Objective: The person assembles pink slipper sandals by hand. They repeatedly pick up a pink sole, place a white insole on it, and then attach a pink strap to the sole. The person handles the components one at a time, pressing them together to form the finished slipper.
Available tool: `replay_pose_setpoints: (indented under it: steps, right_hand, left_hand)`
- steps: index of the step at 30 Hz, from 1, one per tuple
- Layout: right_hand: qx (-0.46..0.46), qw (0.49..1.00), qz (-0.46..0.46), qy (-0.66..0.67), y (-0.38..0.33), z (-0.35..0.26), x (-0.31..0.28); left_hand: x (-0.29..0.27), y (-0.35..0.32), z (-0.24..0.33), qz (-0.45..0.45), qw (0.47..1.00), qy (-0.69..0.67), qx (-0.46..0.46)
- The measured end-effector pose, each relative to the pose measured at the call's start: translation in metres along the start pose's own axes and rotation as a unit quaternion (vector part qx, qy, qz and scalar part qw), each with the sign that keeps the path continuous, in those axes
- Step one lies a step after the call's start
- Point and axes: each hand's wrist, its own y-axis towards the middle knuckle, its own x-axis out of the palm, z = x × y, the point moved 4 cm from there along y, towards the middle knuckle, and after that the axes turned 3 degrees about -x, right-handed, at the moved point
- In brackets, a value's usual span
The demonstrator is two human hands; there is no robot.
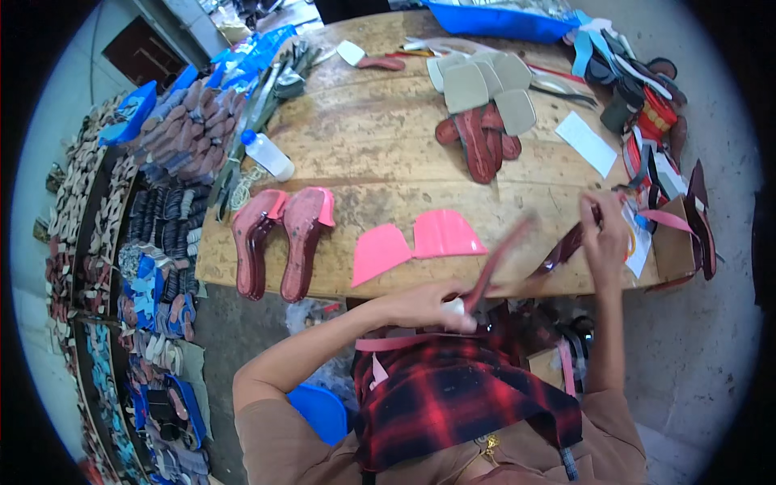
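Note:
My left hand (432, 305) is closed around the pale handle of a long dark tool (497, 263) that slants up to the right and is blurred. My right hand (605, 230) grips a dark red shoe piece (566, 246) near the table's right front edge, with a pink strap (667, 218) beside it. Two glossy pink cut pieces (416, 242) lie on the wooden table (380, 145) just ahead of my left hand. Further left, a pair of dark red sandal soles (283, 238) with pink lining lies sole-up.
A clear plastic bottle (268, 155) lies at the table's left. Grey insoles on red soles (485, 101) sit at the back middle, a white paper (586, 144) to their right. Stacked soles (190, 133) and shoe parts line the left floor. A blue stool (319, 412) is below.

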Motion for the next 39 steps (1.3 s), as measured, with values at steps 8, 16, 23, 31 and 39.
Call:
replay_pose_setpoints:
  steps: [8, 16, 23, 31, 39]
  right_hand:
    - [0.337, 0.857, -0.069, 0.383, -0.094, -0.02, 0.082]
    - [0.392, 0.756, 0.019, 0.523, -0.1, -0.043, 0.062]
    - [0.361, 0.726, -0.075, 0.581, -0.123, 0.014, 0.056]
    - [0.346, 0.724, -0.039, 0.595, -0.11, -0.018, 0.042]
    - [0.358, 0.826, 0.048, 0.432, -0.084, -0.017, 0.092]
  left_hand:
    - [0.005, -0.021, 0.028, -0.026, 0.981, -0.186, 0.045]
    - [-0.001, -0.037, 0.03, 0.007, 0.964, 0.247, 0.101]
    - [0.003, -0.015, 0.018, -0.09, 0.95, 0.263, 0.14]
    - [-0.004, 0.006, 0.001, -0.06, 0.977, 0.137, 0.151]
    - [0.023, 0.014, -0.006, 0.001, 0.964, -0.243, 0.105]
